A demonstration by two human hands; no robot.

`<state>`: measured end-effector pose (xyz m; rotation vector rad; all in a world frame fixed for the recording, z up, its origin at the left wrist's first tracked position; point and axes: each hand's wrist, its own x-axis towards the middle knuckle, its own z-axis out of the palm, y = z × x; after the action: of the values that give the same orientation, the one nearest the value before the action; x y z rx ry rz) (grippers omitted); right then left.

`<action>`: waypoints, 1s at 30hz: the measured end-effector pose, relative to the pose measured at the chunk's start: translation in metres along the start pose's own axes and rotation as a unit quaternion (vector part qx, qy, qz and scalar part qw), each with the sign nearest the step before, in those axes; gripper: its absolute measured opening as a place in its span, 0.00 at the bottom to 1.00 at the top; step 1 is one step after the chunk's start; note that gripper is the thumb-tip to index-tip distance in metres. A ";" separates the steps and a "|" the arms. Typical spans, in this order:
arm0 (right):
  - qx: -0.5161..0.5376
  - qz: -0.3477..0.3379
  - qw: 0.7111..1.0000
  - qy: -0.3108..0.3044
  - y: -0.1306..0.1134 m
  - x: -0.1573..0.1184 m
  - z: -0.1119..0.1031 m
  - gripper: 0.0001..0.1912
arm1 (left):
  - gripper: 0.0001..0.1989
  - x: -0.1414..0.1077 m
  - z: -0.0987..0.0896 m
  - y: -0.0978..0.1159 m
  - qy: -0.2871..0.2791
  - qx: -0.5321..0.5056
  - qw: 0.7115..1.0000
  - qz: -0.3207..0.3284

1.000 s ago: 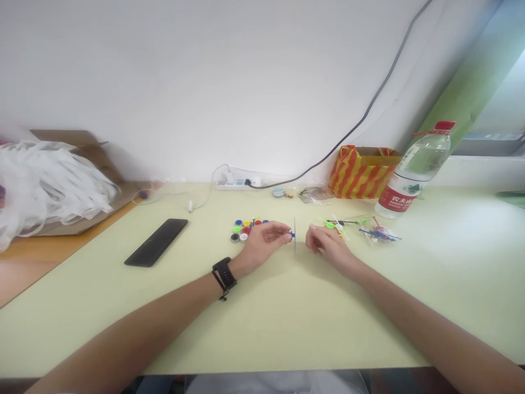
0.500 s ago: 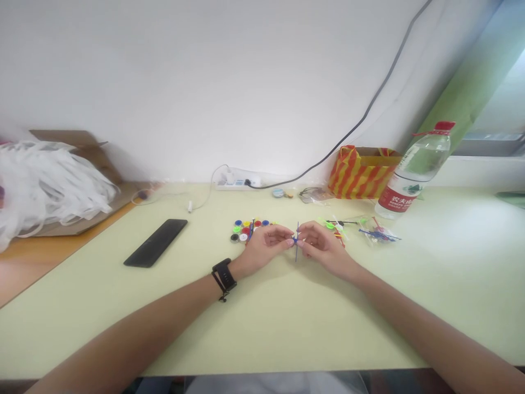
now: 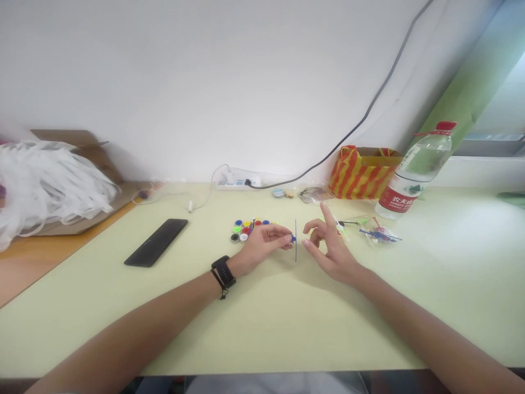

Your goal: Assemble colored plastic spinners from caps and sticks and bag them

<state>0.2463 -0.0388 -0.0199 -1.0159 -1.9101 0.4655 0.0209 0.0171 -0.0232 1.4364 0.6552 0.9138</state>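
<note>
Between thumb and fingers, my left hand (image 3: 266, 244) pinches a small blue part with a long thin upright piece (image 3: 296, 249) at its right end. My right hand (image 3: 333, 253) is just to the right of it, not touching, with the index finger raised and the fingers apart, holding nothing. Behind my left hand lie several small round coloured discs (image 3: 238, 223), partly hidden by the hand. Small coloured pieces (image 3: 344, 230) lie behind my right hand, and a clear bag of thin coloured parts (image 3: 379, 235) is farther right.
A black flat object (image 3: 156, 243) lies on the left of the table (image 3: 262, 328). At the back are a power strip (image 3: 233, 185), a red-yellow striped bag (image 3: 361, 174) and a water bottle (image 3: 414, 175). A cardboard box (image 3: 92, 219) with white strips is far left.
My right hand has let go of the blue part, moved slightly right, and its index finger has lifted. My left hand still holds the part in nearly the same place.
</note>
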 end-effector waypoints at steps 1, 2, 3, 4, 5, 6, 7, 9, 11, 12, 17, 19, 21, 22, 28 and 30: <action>-0.005 0.015 1.000 -0.021 0.000 0.001 -0.002 0.15 | 0.19 0.000 0.000 0.000 0.002 0.001 1.000 0.002; -0.005 0.036 0.998 -0.044 0.001 0.002 -0.003 0.20 | 0.19 0.000 0.000 0.000 0.007 0.004 1.000 0.004; 0.000 0.055 0.996 -0.065 0.001 0.003 -0.004 0.26 | 0.19 0.000 -0.001 -0.001 0.013 0.006 1.000 0.006; 0.006 0.069 0.995 -0.078 0.001 0.004 -0.005 0.30 | 0.18 0.000 -0.001 -0.001 0.017 0.008 1.000 0.008; 0.012 0.076 0.994 -0.079 0.002 0.005 -0.005 0.30 | 0.18 0.000 -0.001 -0.001 0.019 0.009 1.000 0.009; 0.017 0.076 0.994 -0.074 0.001 0.006 -0.005 0.29 | 0.18 0.000 -0.001 -0.001 0.017 0.010 1.000 0.010; 0.021 0.071 0.995 -0.064 0.001 0.007 -0.004 0.25 | 0.18 0.000 -0.001 -0.001 0.012 0.010 1.000 0.013; 0.036 0.063 0.996 -0.044 -0.001 0.006 -0.001 0.15 | 0.17 0.000 -0.001 -0.001 0.002 0.010 1.000 0.016; 0.059 0.066 0.996 -0.032 -0.003 0.005 0.001 0.16 | 0.18 -0.001 -0.001 -0.001 -0.005 0.007 1.000 0.012; 0.067 0.066 0.995 -0.032 -0.004 0.004 0.002 0.19 | 0.18 -0.001 0.000 -0.001 -0.008 0.004 1.000 0.009; 0.074 0.059 0.994 -0.061 -0.004 0.002 0.005 0.21 | 0.18 -0.001 0.000 0.000 -0.013 0.000 1.000 0.009; 0.068 0.057 0.994 -0.064 -0.002 0.001 0.005 0.21 | 0.18 -0.001 0.000 0.000 -0.008 0.003 1.000 0.011; 0.058 0.054 0.995 -0.060 0.000 0.001 0.005 0.22 | 0.18 -0.001 0.000 0.000 -0.001 0.006 1.000 0.013; 0.054 0.053 0.996 -0.056 0.001 0.000 0.005 0.24 | 0.18 -0.001 0.000 0.000 0.002 0.007 1.000 0.014; 0.061 0.060 0.996 -0.019 0.003 -0.001 0.005 0.28 | 0.18 0.000 0.000 0.000 -0.002 0.001 1.000 0.013; 0.065 0.068 0.995 -0.037 0.002 0.001 0.002 0.17 | 0.18 -0.001 0.000 0.000 -0.002 0.002 1.000 0.013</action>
<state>0.2455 -0.0364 -0.0217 -1.0605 -1.8562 0.7064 0.0207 0.0165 -0.0230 1.4532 0.6366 0.9296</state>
